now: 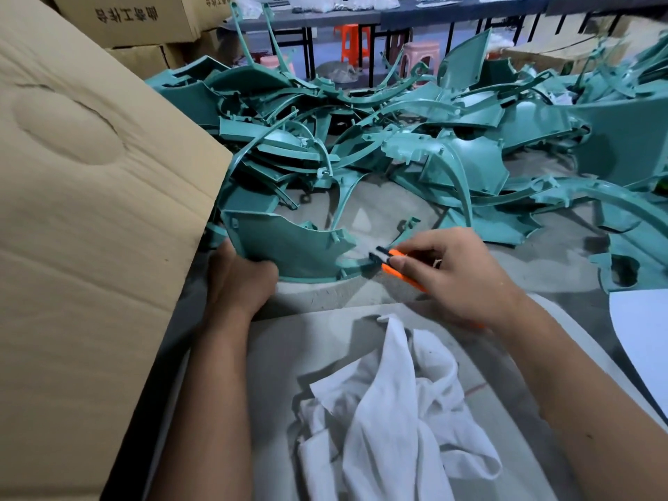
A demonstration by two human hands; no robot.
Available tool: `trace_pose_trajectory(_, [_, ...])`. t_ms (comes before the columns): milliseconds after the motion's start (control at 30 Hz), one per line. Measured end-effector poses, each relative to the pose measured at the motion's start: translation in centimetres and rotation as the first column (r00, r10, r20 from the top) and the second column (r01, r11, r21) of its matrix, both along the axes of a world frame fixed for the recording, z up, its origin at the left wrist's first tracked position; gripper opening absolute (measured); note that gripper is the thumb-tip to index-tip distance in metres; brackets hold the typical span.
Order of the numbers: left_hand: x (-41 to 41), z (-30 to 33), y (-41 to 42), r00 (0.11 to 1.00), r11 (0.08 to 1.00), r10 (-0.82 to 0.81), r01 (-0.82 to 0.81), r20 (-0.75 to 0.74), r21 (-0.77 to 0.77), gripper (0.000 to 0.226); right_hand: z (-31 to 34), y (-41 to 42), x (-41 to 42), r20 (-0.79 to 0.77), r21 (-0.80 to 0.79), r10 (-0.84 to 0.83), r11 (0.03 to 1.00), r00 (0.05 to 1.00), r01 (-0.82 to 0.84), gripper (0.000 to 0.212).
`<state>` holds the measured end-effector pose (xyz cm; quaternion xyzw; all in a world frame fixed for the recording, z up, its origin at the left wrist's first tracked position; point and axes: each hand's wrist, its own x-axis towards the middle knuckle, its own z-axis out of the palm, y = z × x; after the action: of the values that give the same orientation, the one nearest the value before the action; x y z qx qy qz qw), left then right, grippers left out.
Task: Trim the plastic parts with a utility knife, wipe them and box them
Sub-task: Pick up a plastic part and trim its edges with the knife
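A teal plastic part (289, 244) with a curved lower edge is held just above the floor in front of me. My left hand (240, 280) grips its left corner. My right hand (459, 273) holds an orange utility knife (392, 260), whose dark tip touches the part's thin right end. A crumpled white cloth (394, 406) lies on my lap below both hands. A large cardboard box (90, 218) stands at my left, its flap leaning toward the part.
A big heap of teal plastic parts (379, 139) covers the floor ahead and to the right. Stacked cartons (137, 19) stand at the back left. Orange and pink stools (419, 56) sit under a dark table (361, 18). A white sheet (643, 334) lies at right.
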<state>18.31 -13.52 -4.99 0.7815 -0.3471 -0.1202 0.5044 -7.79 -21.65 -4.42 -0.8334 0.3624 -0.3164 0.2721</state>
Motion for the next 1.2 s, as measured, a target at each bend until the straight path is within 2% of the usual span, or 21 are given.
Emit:
trace_pose_trajectory(100, [-0.3,0.1,-0.1,0.993,0.999,0.048,-0.047,-0.112,0.01,0.013,-0.8,-0.6,0.4,-0.165,0.003,-0.129,0.991,0.978,0.131,0.02])
trace_pose_trajectory(133, [-0.5,0.4,0.0,0.987,0.999,0.04,-0.041,-0.153,-0.004,0.014,-0.9,-0.5,0.6,-0.214,-0.016,-0.149,0.989,0.965,0.149,0.022])
trace_pose_trajectory(200, [-0.5,0.6,0.2,0.983,1.0,-0.004,0.003,-0.184,-0.002,0.022,-0.9,-0.3,0.7,-0.217,-0.047,-0.162,0.987,0.963,0.155,0.023])
trace_pose_trajectory(267, [-0.3,0.7,0.4,0.962,0.987,-0.157,0.157,-0.225,-0.02,0.028,-0.7,0.0,0.7,-0.145,-0.051,-0.118,0.992,0.982,0.112,0.021])
trace_pose_trajectory(333, [-0.4,1.3,0.7,0.886,0.927,-0.376,0.356,-0.271,-0.122,0.022,-0.6,0.3,1.0,-0.13,-0.037,-0.029,0.999,0.991,0.024,0.019])
trace_pose_trajectory(400, [-0.8,2.0,0.9,0.827,0.842,-0.527,0.478,-0.195,-0.248,0.014,-0.7,0.6,1.7,-0.187,-0.026,0.032,0.999,0.982,-0.037,0.021])
trace_pose_trajectory(433, [-0.9,2.1,0.9,0.817,0.813,-0.56,0.51,-0.137,-0.28,0.017,-0.9,0.7,1.8,-0.211,-0.048,0.022,0.998,0.977,-0.032,0.022])
trace_pose_trajectory(500, [-1.2,2.1,0.7,0.82,0.789,-0.569,0.521,-0.067,-0.325,0.034,-1.0,0.7,1.8,-0.277,-0.21,-0.069,0.978,0.959,0.01,0.027])
trace_pose_trajectory(533, [-1.2,2.0,0.6,0.818,0.789,-0.569,0.515,-0.082,-0.336,0.034,-1.0,0.8,1.8,-0.31,-0.298,-0.12,0.954,0.943,0.024,0.029])
trace_pose_trajectory(600, [-1.3,1.8,0.4,0.819,0.805,-0.557,0.494,-0.134,-0.327,0.025,-0.7,1.0,1.6,-0.33,-0.367,-0.168,0.929,0.929,0.038,0.026])
trace_pose_trajectory(667, [-1.2,1.5,0.4,0.83,0.815,-0.545,0.49,-0.122,-0.309,0.025,-0.5,1.2,1.5,-0.316,-0.357,-0.135,0.934,0.939,0.014,0.021])
trace_pose_trajectory(767, [-1.1,1.4,0.4,0.831,0.801,-0.553,0.507,-0.068,-0.317,0.034,0.0,1.3,1.1,-0.26,-0.235,-0.028,0.971,0.965,-0.035,0.017])
trace_pose_trajectory(833, [-0.9,1.2,0.2,0.827,0.804,-0.552,0.493,-0.107,-0.334,0.033,0.1,1.0,0.9,-0.25,-0.19,-0.026,0.982,0.968,-0.022,0.017])
trace_pose_trajectory(933, [-0.8,0.9,0.1,0.822,0.808,-0.548,0.472,-0.155,-0.354,0.033,0.0,1.1,1.0,-0.309,-0.255,-0.068,0.967,0.949,-0.013,0.018])
trace_pose_trajectory(1100, [-0.2,0.7,0.1,0.799,0.802,-0.566,0.477,-0.201,-0.36,0.042,0.2,0.9,0.6,-0.147,-0.18,0.065,0.979,0.987,-0.092,0.012])
trace_pose_trajectory(1200, [-0.3,0.9,0.1,0.799,0.808,-0.558,0.464,-0.223,-0.363,0.045,0.2,0.8,0.6,-0.149,-0.257,0.062,0.961,0.987,-0.099,0.014])
